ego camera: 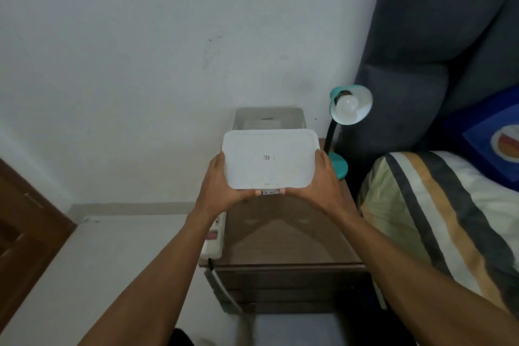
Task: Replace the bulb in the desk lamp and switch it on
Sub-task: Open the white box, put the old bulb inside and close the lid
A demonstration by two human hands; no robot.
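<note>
Both forearms are reaching in from below, the left hand (pixel 217 185) and right hand (pixel 323 181) gripping the white lid (pixel 269 159), fingers curled round its side edges, above the open box (pixel 268 118) on the counter (pixel 283 236). The desk lamp (pixel 341 123), right of the box, is carrying a bulb (pixel 348 105). This looks like fetching the spare; next, setting the lid aside.
</note>
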